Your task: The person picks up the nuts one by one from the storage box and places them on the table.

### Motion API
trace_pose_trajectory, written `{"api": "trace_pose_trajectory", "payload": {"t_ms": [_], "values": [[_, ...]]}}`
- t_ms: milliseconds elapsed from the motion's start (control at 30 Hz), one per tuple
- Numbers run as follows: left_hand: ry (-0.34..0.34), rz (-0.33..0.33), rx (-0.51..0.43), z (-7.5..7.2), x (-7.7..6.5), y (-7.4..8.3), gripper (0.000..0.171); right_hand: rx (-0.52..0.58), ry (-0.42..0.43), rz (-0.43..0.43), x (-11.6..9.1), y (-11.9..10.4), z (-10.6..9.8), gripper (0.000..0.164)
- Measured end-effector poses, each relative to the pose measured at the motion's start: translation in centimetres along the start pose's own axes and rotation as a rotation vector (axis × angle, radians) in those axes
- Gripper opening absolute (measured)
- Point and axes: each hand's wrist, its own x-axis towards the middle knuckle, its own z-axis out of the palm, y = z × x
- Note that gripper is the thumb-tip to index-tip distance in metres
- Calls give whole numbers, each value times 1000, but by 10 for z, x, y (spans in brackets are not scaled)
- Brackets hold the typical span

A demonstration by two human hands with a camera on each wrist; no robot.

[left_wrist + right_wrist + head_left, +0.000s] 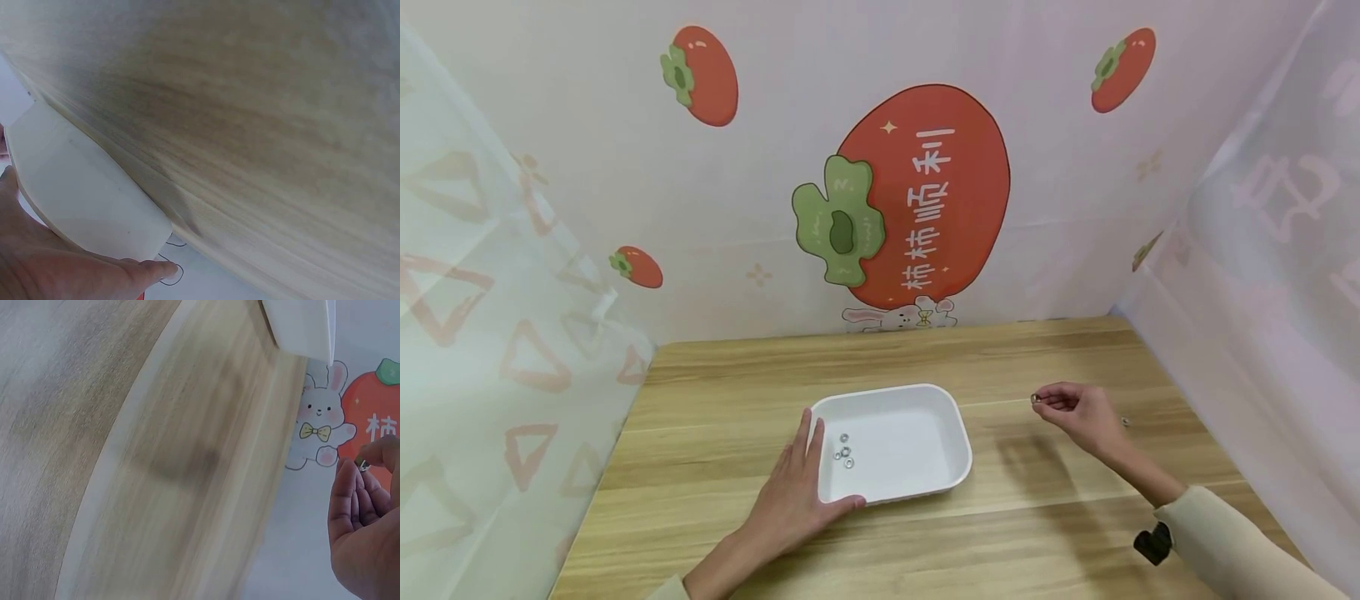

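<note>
A white rectangular tray point(895, 454) sits on the wooden table, with several small silver metal nuts point(846, 452) lying loose at its left end. My left hand point(797, 487) rests against the tray, its straight fingers along the left rim and the thumb along the near rim. In the left wrist view, this hand point(69, 262) lies along the tray's outer wall point(87, 181). To the right of the tray, my right hand point(1082, 417) is raised over the table and pinches a small metal nut point(1035, 399) between thumb and fingertips.
One more small nut point(1125, 422) lies on the table just beyond the right hand. A pale curtain printed with persimmons point(940, 208) closes off the back, and pale sheets hang on both sides. The wooden tabletop point(715, 433) extends around the tray.
</note>
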Motion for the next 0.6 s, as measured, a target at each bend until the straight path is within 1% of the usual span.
{"api": "trace_pose_trajectory", "payload": {"t_ms": [167,267,467,600], "values": [[-5,2,4,-1,-1,-1,130,-10,-2,-4,0,4,-5,11],[-5,0,5,-2,-1,-1,130,-36,1,-1,-1,7,-8,12],[-3,5,2,-1,-1,-1,130,-90,-2,36,-5,12,-18,15],[2,10,5,-1,-1,-1,130,-131,14,38,-6,19,-24,15]]}}
